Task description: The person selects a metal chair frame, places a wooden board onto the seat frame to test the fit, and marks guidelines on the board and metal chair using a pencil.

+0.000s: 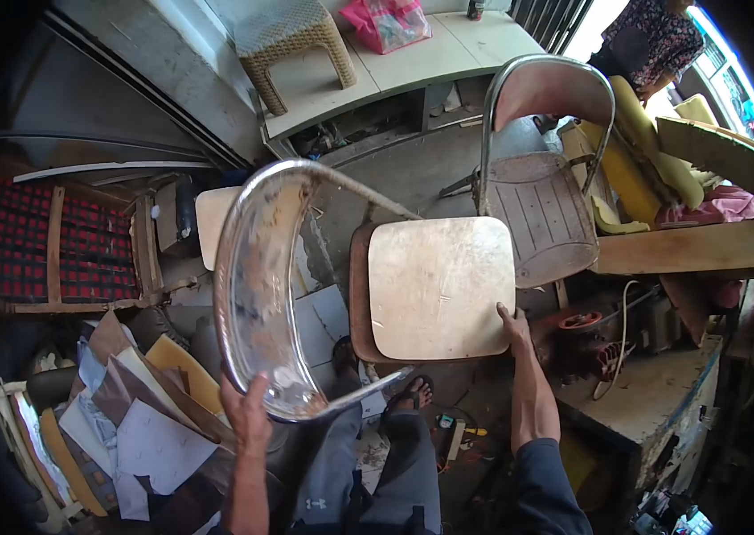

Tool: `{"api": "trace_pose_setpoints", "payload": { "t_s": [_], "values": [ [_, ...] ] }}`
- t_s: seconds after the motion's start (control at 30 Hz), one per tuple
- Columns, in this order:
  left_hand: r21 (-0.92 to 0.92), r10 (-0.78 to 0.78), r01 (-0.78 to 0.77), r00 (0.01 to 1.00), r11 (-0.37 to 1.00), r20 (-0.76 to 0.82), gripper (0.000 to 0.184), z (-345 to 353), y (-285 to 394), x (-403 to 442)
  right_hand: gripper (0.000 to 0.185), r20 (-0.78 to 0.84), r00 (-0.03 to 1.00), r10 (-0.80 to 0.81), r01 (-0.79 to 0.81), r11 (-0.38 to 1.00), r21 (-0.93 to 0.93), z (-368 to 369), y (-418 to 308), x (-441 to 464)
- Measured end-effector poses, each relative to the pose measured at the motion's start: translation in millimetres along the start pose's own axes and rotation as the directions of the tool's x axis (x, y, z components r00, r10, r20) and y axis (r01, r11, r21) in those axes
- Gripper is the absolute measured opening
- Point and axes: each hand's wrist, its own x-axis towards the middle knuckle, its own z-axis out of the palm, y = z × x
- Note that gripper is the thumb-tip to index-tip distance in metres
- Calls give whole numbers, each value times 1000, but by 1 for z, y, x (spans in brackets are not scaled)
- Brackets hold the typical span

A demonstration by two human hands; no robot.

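Observation:
A metal-framed chair is tipped in front of me, its curved chrome backrest frame (227,259) to the left and its seat to the right. My left hand (248,412) is wrapped round the lower part of that frame. On the brown seat (360,294) lies a pale wooden board (441,287) with rounded corners. My right hand (512,328) grips the right edge of the board, thumb on top and the other fingers hidden beneath. Behind the board stands a second metal chair (542,209) with a worn brown seat.
A woven plastic stool (297,49) and a pink bag (388,22) sit on a tiled ledge (475,40). Scraps (159,441) are piled at the left, near a framed red-checked panel (96,250). A machine (586,334) is at the right. Another person (653,40) stands at the upper right.

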Motion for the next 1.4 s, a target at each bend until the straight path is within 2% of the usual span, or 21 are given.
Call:
{"api": "trace_pose_setpoints", "payload": {
  "t_s": [0.1,0.2,0.3,0.33,0.4,0.43,0.53,0.67,0.8,0.87,0.9,0.97,1.0,1.03,1.07,1.1,1.13,1.2,1.23,1.27,1.4],
  "values": [
    [116,173,-193,971,974,163,64,-9,18,63,63,101,995,9,-32,973,229,28,17,-11],
    [173,131,-196,936,965,326,60,-8,52,137,46,177,975,134,-187,924,333,50,16,-54],
    [171,119,-269,796,948,594,64,4,86,209,59,283,957,66,-160,933,323,92,68,-82],
    [188,128,-313,761,931,636,66,13,96,223,57,347,905,245,-403,751,523,93,26,-126],
    [191,143,-361,719,913,680,67,28,117,242,61,340,919,198,-365,754,546,126,70,-136],
    [202,116,-375,672,905,731,68,35,125,251,65,324,890,320,-442,780,442,137,72,-154],
    [188,83,-414,553,891,829,71,55,126,293,51,385,882,272,-471,517,714,175,92,-202],
    [168,86,-494,451,853,888,68,85,141,311,55,422,885,196,-445,624,643,214,61,-234],
    [198,85,-461,524,865,847,61,93,153,342,58,528,826,201,-486,727,484,201,38,-210],
    [245,29,-449,521,859,853,59,90,161,363,47,332,943,13,-173,872,458,181,59,-181],
    [277,-4,-444,525,852,851,57,91,163,360,56,280,957,75,-175,919,352,152,45,-171],
    [174,180,-506,576,845,797,61,95,150,355,55,-137,983,-123,159,940,301,131,89,-115],
    [101,303,-545,600,833,740,62,93,139,356,58,-257,928,-269,333,909,249,110,61,-107],
    [98,319,-553,606,827,729,62,93,122,351,62,-372,815,-444,484,875,16,96,58,-82],
    [144,692,-814,560,564,457,61,94,98,340,68,-410,782,-469,518,855,10,87,45,-65],
    [304,942,-921,300,245,151,61,95,70,326,68,-332,813,-479,515,857,23,79,23,-57],
    [374,983,-914,180,156,31,52,91,28,299,65,-223,793,-566,564,822,-82,74,12,-42],
    [278,973,-934,230,223,-5,43,84,-76,253,62,-111,743,-660,640,749,-171,73,-2,-21],
    [385,976,-905,214,181,45,45,84,-130,224,58,-8,720,-693,685,713,-150,74,-9,-16],
    [455,913,-813,408,363,1,50,81,-194,199,54,97,690,-717,724,678,-129,77,-10,-13],
    [224,797,-838,544,498,264,57,93,-311,152,49,-64,576,-815,781,571,-252,99,-7,-7]
  ]
}}
